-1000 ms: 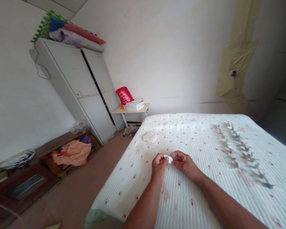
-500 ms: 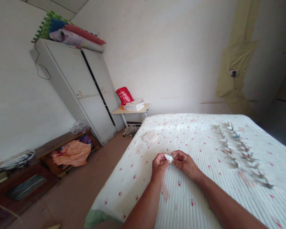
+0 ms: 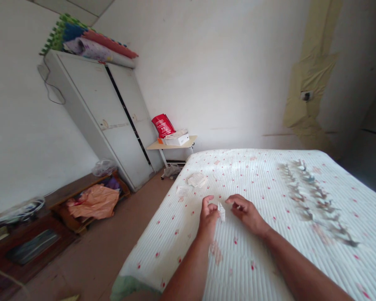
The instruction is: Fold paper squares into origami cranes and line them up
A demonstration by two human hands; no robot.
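A small folded piece of white paper [image 3: 221,212] is pinched between the thumb and fingers of my left hand [image 3: 209,215], its narrow tip pointing up. Just to the right, my right hand [image 3: 242,210] is apart from the paper, its fingers curved and spread with nothing visible between them. Both hands are over the white quilted bedspread [image 3: 235,267] with red dots. Beyond my left hand lie loose sheets of paper [image 3: 196,180]. Several small folded paper figures [image 3: 319,193] stand in rows on the right part of the bed.
A small table [image 3: 172,146] holding a red bag [image 3: 163,125] and a white box [image 3: 177,139] stands past the bed's far left corner. A grey cabinet [image 3: 90,108] and a low wooden cabinet [image 3: 65,217] are at the left.
My right hand has let go of the folded paper and moved slightly away. In my left hand the paper has turned from slanted to upright, and the left index finger has lifted.
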